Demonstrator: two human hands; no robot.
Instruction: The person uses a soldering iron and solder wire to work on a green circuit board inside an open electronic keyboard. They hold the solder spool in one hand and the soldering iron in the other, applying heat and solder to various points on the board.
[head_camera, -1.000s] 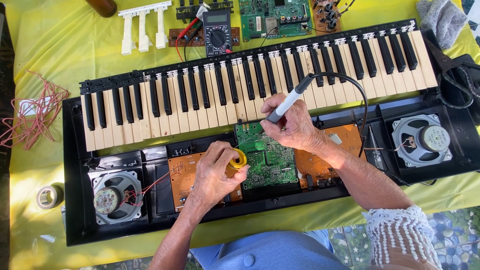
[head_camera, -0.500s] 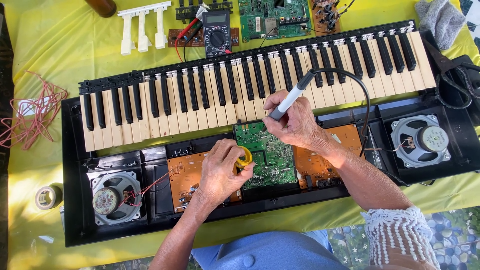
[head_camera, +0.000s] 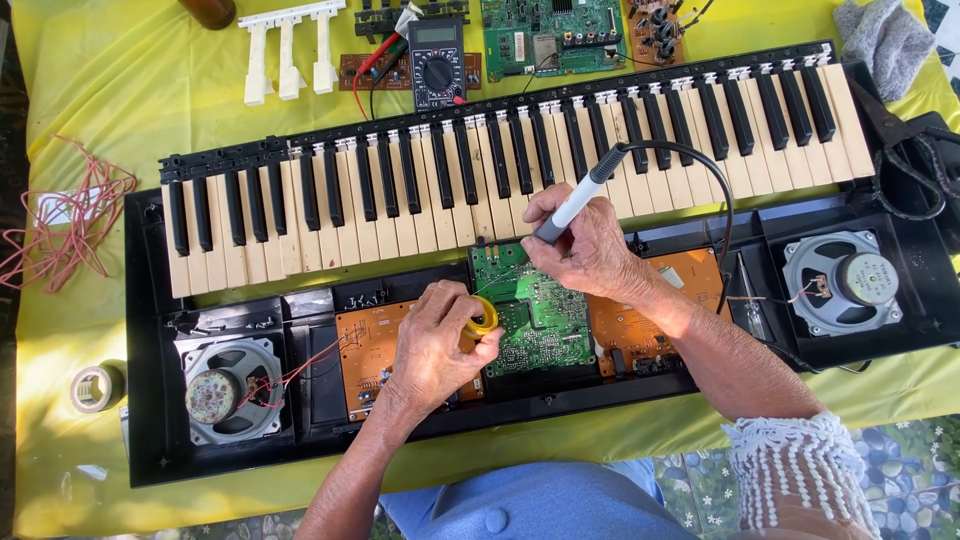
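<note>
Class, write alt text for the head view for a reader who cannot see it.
Over an opened keyboard, the right hand holds a soldering iron to a green circuit board; the left hand holds a yellow spool. Speakers sit at each end.

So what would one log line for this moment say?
left hand: grips yellow solder spool | right hand: holds soldering iron | over green circuit board | in opened keyboard

A surface (head_camera: 120, 90) under a yellow-green cloth carries the opened keyboard case (head_camera: 140, 400), a multimeter (head_camera: 437, 62), loose white keys (head_camera: 285, 45), green circuit board (head_camera: 560, 35), red wire tangle (head_camera: 65, 225), tape roll (head_camera: 97, 387), grey rag (head_camera: 885, 40) and scissors (head_camera: 900, 150)
</note>
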